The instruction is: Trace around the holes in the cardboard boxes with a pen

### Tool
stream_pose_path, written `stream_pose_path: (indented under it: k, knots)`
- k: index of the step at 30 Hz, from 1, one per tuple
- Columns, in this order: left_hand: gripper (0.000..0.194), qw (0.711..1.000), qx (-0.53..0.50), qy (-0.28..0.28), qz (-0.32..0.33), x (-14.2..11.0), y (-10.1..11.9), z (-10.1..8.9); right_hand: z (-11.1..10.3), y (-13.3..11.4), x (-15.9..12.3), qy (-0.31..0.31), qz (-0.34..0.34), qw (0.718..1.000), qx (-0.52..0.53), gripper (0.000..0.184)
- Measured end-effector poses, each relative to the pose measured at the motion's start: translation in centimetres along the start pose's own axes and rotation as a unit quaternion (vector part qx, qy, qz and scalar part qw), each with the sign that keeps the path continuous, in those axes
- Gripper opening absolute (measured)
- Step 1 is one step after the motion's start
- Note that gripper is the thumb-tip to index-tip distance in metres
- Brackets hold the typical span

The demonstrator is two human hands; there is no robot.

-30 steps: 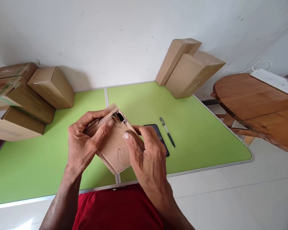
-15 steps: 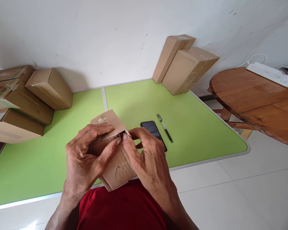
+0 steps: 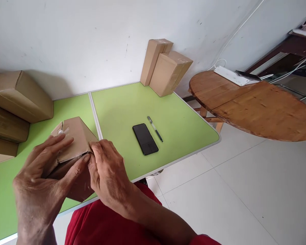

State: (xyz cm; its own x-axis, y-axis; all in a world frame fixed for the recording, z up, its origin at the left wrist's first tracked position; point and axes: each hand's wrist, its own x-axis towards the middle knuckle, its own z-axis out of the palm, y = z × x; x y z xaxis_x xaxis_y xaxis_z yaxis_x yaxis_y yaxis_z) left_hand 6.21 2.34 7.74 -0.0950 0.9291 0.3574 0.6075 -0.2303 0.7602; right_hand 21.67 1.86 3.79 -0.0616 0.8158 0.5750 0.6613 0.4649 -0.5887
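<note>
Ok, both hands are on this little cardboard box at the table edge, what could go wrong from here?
The small box, gripped by the left hand and right hand, overhangs the green table's near edge, so it may drop if the grip slips. Its lifted flap could tear. The phone and pen lie nearby; an elbow might knock them.

A single head-worn camera looks forward and steeply down from above the person's chest, close over the near edge of the green table. It faces the white wall along the table's far edge, tilted so the table's right corner and the round wooden table beyond it fill the right side.
</note>
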Motion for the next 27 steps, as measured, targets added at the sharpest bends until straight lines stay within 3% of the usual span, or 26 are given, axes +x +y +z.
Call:
stream_pose_path:
  k: [3, 6, 9, 15, 21, 24, 27]
  knots:
    - [0.033, 1.000, -0.007, -0.004, -0.017, 0.3, -0.3, -0.3, -0.9, -0.2, 0.9, -0.019, -0.034, 0.999, -0.029, 0.026]
    - [0.037, 0.999, -0.015, 0.016, -0.024, 0.4, -0.2, -0.8, -2.5, -1.7, 1.6, -0.063, -0.065, 0.990, -0.109, 0.028]
    - [0.035, 0.999, -0.024, -0.003, -0.042, 0.5, 0.0, -1.3, -3.5, -3.2, 1.9, -0.089, -0.094, 0.975, -0.178, 0.025]
    - [0.045, 0.995, -0.018, -0.010, -0.098, 1.7, -0.5, -1.4, -2.5, -3.0, 2.8, -0.084, -0.112, 0.969, -0.203, 0.024]
    - [0.073, 0.991, -0.096, -0.057, 0.070, 2.5, -2.4, -1.6, -3.6, -0.9, 5.1, -0.033, -0.028, 0.989, -0.142, 0.033]
    - [0.058, 0.981, -0.170, -0.080, 0.052, 2.3, -3.3, -0.8, -4.1, -0.2, 5.6, -0.029, -0.019, 0.992, -0.121, 0.035]
    - [0.041, 0.968, -0.241, -0.067, -0.002, 2.8, -4.2, 0.5, -4.3, 0.4, 5.7, -0.038, 0.004, 0.997, -0.060, 0.035]
